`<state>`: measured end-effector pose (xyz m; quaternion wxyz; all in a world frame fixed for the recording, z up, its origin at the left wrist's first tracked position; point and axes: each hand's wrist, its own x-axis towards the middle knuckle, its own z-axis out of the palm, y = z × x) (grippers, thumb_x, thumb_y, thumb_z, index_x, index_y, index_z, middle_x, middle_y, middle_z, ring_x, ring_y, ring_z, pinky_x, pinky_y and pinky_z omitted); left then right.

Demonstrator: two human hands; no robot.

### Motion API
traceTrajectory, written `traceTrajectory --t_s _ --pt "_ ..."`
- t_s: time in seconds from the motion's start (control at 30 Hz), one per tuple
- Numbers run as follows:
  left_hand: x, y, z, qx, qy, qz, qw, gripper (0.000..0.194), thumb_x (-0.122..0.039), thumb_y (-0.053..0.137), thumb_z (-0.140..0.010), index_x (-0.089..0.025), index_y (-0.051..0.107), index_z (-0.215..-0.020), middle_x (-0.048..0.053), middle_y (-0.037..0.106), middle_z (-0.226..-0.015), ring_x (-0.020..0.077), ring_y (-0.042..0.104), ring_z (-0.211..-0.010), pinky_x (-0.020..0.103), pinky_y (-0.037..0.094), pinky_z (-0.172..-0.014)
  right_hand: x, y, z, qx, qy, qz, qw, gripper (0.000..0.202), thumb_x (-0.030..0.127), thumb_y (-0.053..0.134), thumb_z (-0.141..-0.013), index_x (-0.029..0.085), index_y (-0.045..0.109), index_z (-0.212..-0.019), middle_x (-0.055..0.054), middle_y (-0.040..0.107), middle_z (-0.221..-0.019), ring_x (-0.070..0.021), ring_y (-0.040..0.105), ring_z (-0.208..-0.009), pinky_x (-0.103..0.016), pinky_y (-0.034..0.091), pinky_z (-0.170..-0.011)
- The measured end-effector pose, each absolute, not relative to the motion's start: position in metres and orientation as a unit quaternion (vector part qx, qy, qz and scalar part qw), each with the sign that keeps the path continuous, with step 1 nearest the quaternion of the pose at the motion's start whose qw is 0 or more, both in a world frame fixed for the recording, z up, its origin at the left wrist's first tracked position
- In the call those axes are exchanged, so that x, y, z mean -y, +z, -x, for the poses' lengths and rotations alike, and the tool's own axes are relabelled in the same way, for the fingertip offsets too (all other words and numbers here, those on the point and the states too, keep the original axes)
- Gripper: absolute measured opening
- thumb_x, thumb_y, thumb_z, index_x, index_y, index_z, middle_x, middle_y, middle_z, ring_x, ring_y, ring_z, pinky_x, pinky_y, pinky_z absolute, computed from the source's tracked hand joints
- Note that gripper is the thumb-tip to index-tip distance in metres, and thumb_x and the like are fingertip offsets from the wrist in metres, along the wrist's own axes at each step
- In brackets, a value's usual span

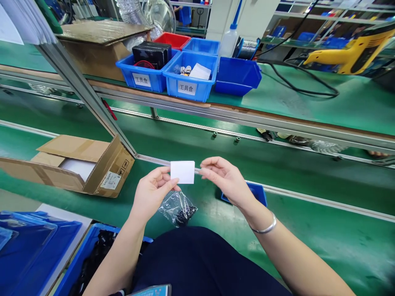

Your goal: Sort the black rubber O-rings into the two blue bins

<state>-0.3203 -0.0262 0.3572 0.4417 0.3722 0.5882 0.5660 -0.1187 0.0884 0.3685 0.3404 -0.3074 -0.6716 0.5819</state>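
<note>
Above green belt, left hand gripping white card and bag, right hand pinching card edge.

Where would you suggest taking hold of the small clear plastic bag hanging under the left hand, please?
Probably at its top edge, from the right. The clear plastic bag hangs under the left hand, its dark contents bunched low, so the upper film is flat and pinchable. The right hand is nearest, at the white card.

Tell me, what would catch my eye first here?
Two bare hands at the centre: the left hand and right hand pinch a small white card between them, and a clear plastic bag of dark parts hangs from the left. Behind, blue bins line a green bench; an open cardboard box lies left.
</note>
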Motion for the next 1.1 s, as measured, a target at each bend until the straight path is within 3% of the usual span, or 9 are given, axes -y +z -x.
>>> traceTrajectory --t_s 0.1,0.17,0.3,0.57,0.73,0.83,0.97,1.1 --pt "0.026 0.359 0.309 -0.587 0.542 -0.404 0.445 0.041 -0.03 0.072 -0.085 -0.02 0.06 -0.122 -0.001 0.067 -0.078 0.0168 0.072 -0.073 0.029 0.056 -0.075 -0.08 0.374 0.127 0.799 0.424 0.24 0.353 0.044 0.026 0.071 -0.087 0.025 0.058 -0.129 -0.011 0.054 -0.134 -0.0244 0.056 -0.121 -0.04 0.053 -0.095" --pt "0.027 0.361 0.305 -0.576 0.54 -0.421 0.446 0.046 -0.028 0.07 -0.087 -0.023 0.055 -0.129 -0.002 0.064 -0.078 0.0171 0.072 -0.075 0.03 0.055 -0.075 -0.077 0.376 0.131 0.855 0.332 0.205 0.341 0.043 0.023 0.066 -0.091 0.026 0.057 -0.133 -0.012 0.049 -0.14 -0.0254 0.049 -0.13 -0.043 0.049 -0.102" --pt "0.029 0.363 0.301 -0.565 0.541 -0.437 0.443 0.048 -0.026 0.066 -0.089 -0.023 0.051 -0.134 -0.002 0.064 -0.079 0.0174 0.071 -0.076 0.03 0.055 -0.076 -0.073 0.371 0.134 0.892 0.241 0.178 0.339 0.036 0.017 0.057 -0.095 0.02 0.058 -0.131 -0.015 0.051 -0.137 -0.0247 0.053 -0.125 -0.043 0.051 -0.101" --pt "0.03 0.36 0.3 -0.56 0.556 -0.433 0.436 0.045 -0.026 0.066 -0.089 -0.022 0.052 -0.131 -0.002 0.063 -0.079 0.0168 0.07 -0.075 0.03 0.054 -0.074 -0.067 0.36 0.133 0.914 0.086 0.131 0.373 0.05 0.009 0.057 -0.092 0.017 0.048 -0.14 -0.019 0.057 -0.134 -0.029 0.055 -0.124 -0.047 0.051 -0.096" --pt "0.031 0.361 0.299 -0.562 0.558 -0.435 0.429 0.059 -0.026 0.065 -0.089 -0.026 0.042 -0.143 -0.003 0.061 -0.078 0.0158 0.069 -0.073 0.029 0.054 -0.072 -0.065 0.36 0.13 0.905 0.091 0.137 0.392 0.034 0.01 0.059 -0.09 0.022 0.059 -0.122 -0.013 0.066 -0.118 -0.0276 0.061 -0.112 -0.047 0.05 -0.093" --pt "0.032 0.362 0.299 -0.557 0.55 -0.458 0.421 0.047 -0.027 0.062 -0.091 -0.025 0.051 -0.137 -0.002 0.06 -0.078 0.0155 0.068 -0.073 0.028 0.053 -0.074 -0.065 0.362 0.129 0.91 0.14 0.137 0.365 0.018 0.013 0.058 -0.092 0.022 0.063 -0.107 -0.008 0.071 -0.098 -0.0246 0.065 -0.097 -0.043 0.05 -0.086" --pt "0.035 0.364 0.305 -0.552 0.498 -0.553 0.376 0.034 -0.03 0.065 -0.09 -0.026 0.064 -0.123 0.005 0.063 -0.099 0.0174 0.065 -0.086 0.029 0.053 -0.08 -0.064 0.37 0.128 0.84 0.355 0.23 0.34 0.003 0.024 0.058 -0.096 0.023 0.06 -0.096 -0.004 0.072 -0.089 -0.0191 0.068 -0.082 -0.033 0.052 -0.074" --pt "0.034 0.365 0.313 -0.565 0.465 -0.619 0.286 0.029 -0.034 0.074 -0.082 -0.026 0.068 -0.11 0.009 0.055 -0.122 0.0258 0.053 -0.119 0.038 0.045 -0.102 -0.064 0.377 0.124 0.704 0.569 0.3 0.301 0.016 0.036 0.066 -0.092 0.022 0.057 -0.091 0.001 0.067 -0.072 -0.0148 0.063 -0.065 -0.026 0.049 -0.06"
